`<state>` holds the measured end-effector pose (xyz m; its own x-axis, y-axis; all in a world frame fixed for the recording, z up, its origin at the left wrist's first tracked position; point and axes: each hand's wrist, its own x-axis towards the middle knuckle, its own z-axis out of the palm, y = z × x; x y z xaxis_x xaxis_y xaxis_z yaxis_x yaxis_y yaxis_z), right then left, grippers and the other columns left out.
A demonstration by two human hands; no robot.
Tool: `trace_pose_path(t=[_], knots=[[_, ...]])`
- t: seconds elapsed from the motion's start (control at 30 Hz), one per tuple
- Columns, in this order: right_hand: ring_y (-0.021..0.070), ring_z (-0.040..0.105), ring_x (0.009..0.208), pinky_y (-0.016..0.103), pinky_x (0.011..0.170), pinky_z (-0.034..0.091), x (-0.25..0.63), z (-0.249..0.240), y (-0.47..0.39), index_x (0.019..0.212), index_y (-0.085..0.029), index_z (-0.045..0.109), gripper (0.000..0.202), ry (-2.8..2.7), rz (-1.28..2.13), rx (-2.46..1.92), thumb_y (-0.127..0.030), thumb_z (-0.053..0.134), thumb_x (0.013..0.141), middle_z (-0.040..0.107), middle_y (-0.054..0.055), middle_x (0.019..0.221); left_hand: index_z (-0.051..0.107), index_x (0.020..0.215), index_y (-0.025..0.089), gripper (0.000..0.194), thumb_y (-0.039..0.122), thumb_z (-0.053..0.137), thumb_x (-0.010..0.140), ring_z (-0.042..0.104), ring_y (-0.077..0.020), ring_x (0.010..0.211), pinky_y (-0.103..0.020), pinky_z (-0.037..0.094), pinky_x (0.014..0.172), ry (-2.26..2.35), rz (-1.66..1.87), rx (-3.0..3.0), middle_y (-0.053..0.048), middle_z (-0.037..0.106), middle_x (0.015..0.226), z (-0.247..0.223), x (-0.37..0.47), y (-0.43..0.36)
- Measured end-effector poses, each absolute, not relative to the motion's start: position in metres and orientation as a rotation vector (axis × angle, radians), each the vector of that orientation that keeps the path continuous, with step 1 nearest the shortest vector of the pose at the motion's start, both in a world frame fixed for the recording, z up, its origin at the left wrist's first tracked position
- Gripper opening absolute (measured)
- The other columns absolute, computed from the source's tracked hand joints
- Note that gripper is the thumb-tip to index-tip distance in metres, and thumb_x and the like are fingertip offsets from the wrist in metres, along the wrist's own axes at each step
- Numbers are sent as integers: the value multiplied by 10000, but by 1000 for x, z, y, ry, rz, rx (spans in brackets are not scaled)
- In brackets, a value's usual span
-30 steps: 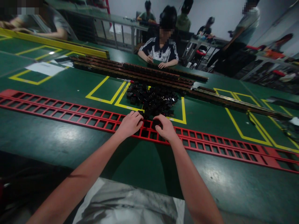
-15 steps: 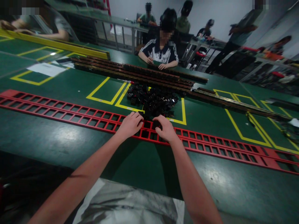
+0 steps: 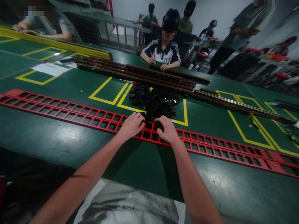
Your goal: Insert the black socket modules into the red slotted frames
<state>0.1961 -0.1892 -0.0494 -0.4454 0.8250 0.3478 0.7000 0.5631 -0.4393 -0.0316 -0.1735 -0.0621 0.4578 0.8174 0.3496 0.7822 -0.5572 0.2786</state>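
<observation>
Head view: right hand curls round a dark piece, gripped between thumb and fingers. Left hand bends over the red frame; can't tell if it grips anything. Frame lies flat beneath both hands, probably for stability; rigid-looking, two rows of rectangular openings. Glossy, irregular black parts heap just beyond, presumably for easy reach.

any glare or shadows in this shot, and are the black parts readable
Head view: pale glare on the green tabletop, left and right; head view: dark shadow below the right hand; head view: black parts blend into a dark heap, single pieces hard to tell.
</observation>
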Motion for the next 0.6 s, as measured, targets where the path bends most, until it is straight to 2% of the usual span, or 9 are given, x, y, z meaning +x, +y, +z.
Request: trace_pose_path(t=[0.43,0.6], knots=[[257,554,979,384,861,464,196,-50,-190,1118,-190,568,395,-2252,371,-1173,-142,497,732,575,83,1038,631,1060,192,180,197,534,908,527,-255,1060,-412,484,946,1494,815,2573,-88,581,1123,-62,-33,-174],[264,545,990,396,882,461,196,-50,-189,1100,-186,574,387,-2255,338,-1171,-144,498,723,576,91,1038,591,1205,198,325,203,565,881,478,-293,1192,-460,460,994,1565,808,2538,-99,545,1308,-64,-33,-174]])
